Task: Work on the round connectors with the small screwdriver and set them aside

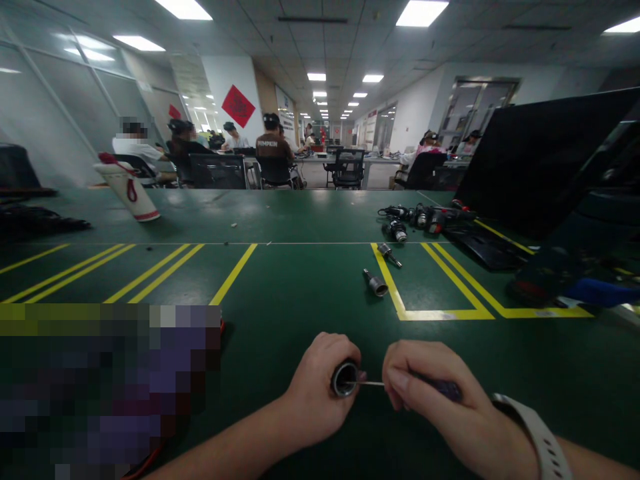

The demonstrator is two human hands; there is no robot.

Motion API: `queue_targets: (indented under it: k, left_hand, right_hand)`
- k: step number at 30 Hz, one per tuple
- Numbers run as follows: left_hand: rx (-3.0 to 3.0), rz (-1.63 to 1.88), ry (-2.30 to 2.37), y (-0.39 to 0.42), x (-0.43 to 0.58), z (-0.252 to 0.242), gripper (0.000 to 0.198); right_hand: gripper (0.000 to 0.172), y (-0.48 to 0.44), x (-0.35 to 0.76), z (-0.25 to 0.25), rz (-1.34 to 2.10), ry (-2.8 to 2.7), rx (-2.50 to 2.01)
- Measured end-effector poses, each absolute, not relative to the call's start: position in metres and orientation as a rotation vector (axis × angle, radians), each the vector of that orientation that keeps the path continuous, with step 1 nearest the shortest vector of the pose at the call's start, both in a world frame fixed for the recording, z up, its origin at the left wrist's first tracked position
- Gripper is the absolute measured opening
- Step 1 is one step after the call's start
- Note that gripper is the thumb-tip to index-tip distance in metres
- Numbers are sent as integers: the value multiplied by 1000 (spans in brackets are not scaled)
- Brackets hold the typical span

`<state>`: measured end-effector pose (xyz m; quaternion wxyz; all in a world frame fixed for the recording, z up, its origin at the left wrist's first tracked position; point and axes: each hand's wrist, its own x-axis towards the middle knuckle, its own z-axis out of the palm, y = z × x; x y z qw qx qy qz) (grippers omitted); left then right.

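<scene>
The left hand [320, 387] wraps a tube [345, 378], apparently steadying it, while the right hand [440, 377] grips a screwdriver [449, 389], shaft [373, 383] levelled at the tube.

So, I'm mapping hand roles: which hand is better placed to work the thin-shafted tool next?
Probably the right hand: it grips the tool by its handle. The left hand is wrapped around the dark cylinder the shaft points toward, so seems suited to steadying.
</scene>
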<state>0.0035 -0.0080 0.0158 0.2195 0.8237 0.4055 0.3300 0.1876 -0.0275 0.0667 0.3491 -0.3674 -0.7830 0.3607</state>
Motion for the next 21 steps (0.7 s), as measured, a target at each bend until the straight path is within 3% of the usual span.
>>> queue_targets:
  k: [7,21]
  left_hand:
    - [2271,887,1159,-8,4,19,15]
    - [2246,841,1198,-7,4,17,13]
  right_hand:
    - [33,-25,193,66,966,-1963,-931]
    - [25,-31,188,74,684,-2124,-738]
